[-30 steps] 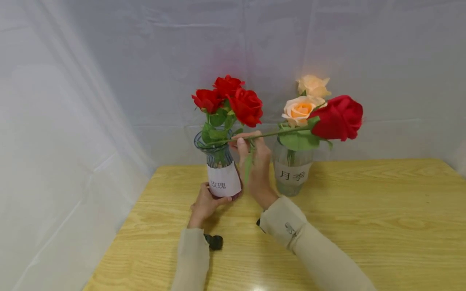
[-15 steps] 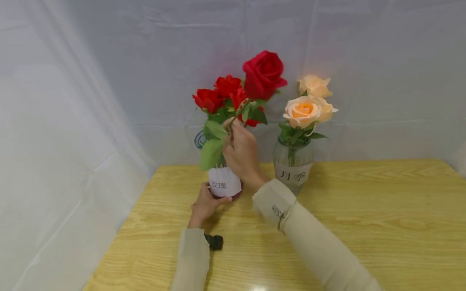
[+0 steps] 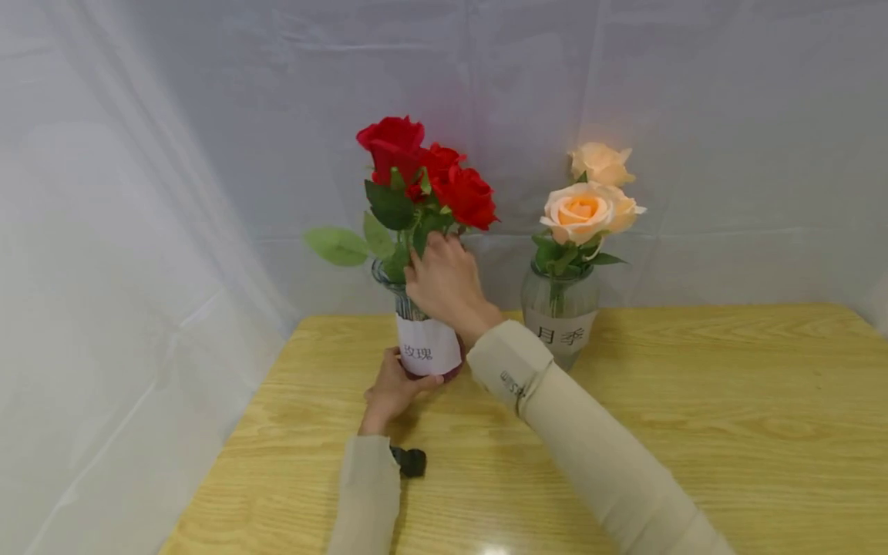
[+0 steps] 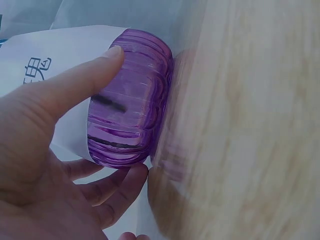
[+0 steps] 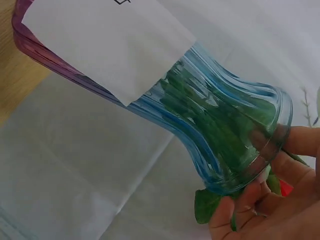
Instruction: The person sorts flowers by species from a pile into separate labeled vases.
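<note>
My left hand [image 3: 393, 389] holds the low purple base [image 4: 132, 85] of a fluted glass vase [image 5: 200, 120], thumb on one side and fingers on the other. The vase stands on the table and wears a white paper label [image 3: 428, 347] with Chinese characters. At its rim, my right hand [image 3: 447, 279] has its fingers curled among green leaves and stems, around the stem of a large deep-red rose [image 3: 393, 146]; the exact pinch is partly hidden. That rose stands tallest in the vase, left of other bright red roses [image 3: 468, 199].
To the right stands a clear glass vase [image 3: 537, 297] with its own paper label, holding several peach roses [image 3: 579, 212]. A wood-grain table [image 3: 694, 432] bears both vases. Pale cloth hangs behind [image 3: 749, 154] and at the left.
My right hand has swung the deep-red rose from lying sideways at the right to upright, then left and down into the labelled vase. My left hand stays on the vase base.
</note>
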{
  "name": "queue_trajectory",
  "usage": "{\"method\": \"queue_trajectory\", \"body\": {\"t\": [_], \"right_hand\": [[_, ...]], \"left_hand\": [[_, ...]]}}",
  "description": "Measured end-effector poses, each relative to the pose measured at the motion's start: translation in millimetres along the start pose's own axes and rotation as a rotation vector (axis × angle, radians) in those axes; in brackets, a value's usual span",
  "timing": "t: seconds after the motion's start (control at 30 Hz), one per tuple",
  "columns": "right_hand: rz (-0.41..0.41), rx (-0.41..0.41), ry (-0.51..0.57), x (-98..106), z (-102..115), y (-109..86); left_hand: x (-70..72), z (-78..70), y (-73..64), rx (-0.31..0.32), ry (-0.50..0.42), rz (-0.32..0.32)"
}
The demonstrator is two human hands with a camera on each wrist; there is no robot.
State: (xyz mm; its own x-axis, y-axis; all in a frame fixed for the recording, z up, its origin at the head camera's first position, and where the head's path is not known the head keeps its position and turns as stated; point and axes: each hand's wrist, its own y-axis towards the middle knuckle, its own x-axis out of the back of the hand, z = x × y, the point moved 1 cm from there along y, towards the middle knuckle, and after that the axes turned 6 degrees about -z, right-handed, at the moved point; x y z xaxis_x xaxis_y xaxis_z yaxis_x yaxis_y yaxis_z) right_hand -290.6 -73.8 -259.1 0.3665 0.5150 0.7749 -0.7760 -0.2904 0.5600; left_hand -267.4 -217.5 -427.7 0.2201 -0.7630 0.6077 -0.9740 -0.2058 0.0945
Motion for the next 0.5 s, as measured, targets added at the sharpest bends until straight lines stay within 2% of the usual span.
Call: {"method": "queue_trajectory", "body": {"t": [0.07, 0.13, 0.27, 0.37, 0.5], "right_hand": [[-0.002, -0.016, -0.005, 0.2, 0.3, 0.4], [-0.010, -0.041, 0.063, -0.1, -1.3, -0.8], [-0.047, -0.090, 0.291, -2.0, -8.7, -6.8], [-0.133, -0.116, 0.474, -5.2, -15.3, -11.4], [-0.258, -0.126, 0.617, -9.7, -21.1, -14.9]], "left_hand": [[0.0, 0.0, 0.1, -0.003, -0.001, 0.002], [-0.2, 0.1, 0.3, -0.006, -0.001, 0.002], [-0.8, 0.9, 0.9, -0.001, 0.001, -0.002], [-1.5, 1.4, 1.1, 0.001, 0.015, -0.015], [-2.5, 1.3, 1.0, 0.002, 0.012, -0.026]]}}
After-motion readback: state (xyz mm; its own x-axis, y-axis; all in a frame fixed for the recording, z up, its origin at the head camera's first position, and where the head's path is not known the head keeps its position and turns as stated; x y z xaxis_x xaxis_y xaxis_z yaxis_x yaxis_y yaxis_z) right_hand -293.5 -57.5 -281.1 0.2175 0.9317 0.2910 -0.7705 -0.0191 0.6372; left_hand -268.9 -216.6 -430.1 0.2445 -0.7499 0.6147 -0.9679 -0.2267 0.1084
